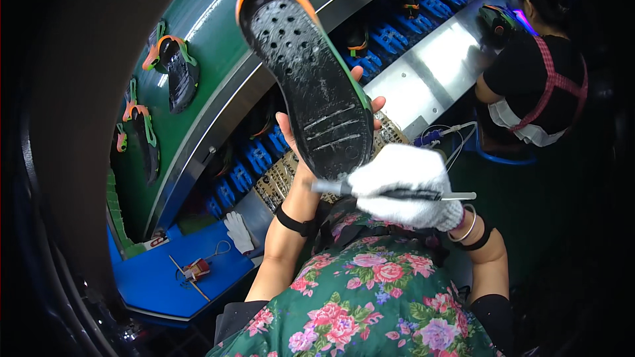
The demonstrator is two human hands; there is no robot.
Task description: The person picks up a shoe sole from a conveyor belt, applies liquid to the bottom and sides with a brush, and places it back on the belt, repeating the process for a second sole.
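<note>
Bare left hand (pixel 293 142) grips a black sole (pixel 324 102), gloved right hand (pixel 405 182) a slim tool (pixel 459 196).
The sole, orange-rimmed, is held from behind, beyond the floral apron (pixel 360 291); the tool's blurred tip is near the sole's lower end.

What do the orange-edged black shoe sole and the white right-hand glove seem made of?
Orange-edged black shoe sole: probably moulded rubber or foam, glossy, with bright streaked highlights. White right-hand glove: likely knitted fabric, matte, with a fuzzy surface.
</note>
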